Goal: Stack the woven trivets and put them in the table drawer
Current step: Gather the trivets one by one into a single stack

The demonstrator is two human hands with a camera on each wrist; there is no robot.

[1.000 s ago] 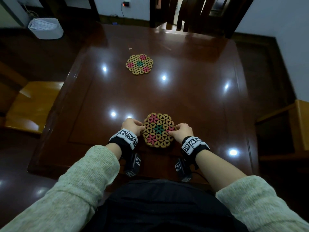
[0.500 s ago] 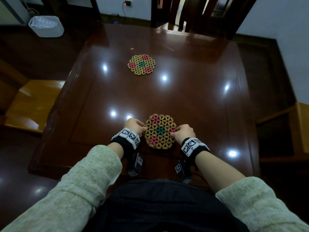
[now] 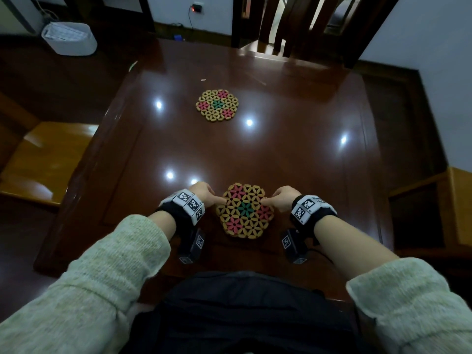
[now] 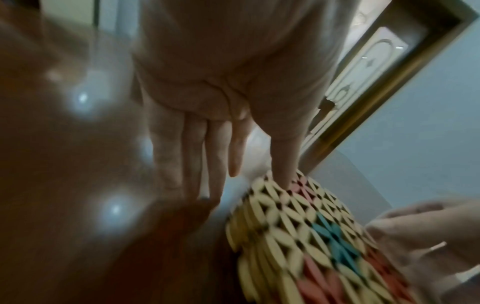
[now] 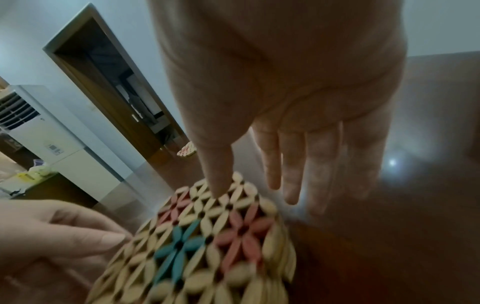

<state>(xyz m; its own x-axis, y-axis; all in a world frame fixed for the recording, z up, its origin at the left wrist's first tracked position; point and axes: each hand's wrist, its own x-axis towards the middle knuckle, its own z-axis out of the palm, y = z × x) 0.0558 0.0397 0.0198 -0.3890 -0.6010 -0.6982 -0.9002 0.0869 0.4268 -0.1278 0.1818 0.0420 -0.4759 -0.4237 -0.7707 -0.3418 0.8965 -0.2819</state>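
Left hand [image 3: 203,194] and right hand [image 3: 284,198] thumbs press trivet [image 3: 245,212]; fingers [image 4: 192,156] straight beside it, tips blurred

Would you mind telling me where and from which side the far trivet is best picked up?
Take the far trivet by its near rim, coming from your side of the table. It lies flat and thin on the glossy top, so I'd slide fingertips under that edge, thumb on top; the open weave should give purchase.
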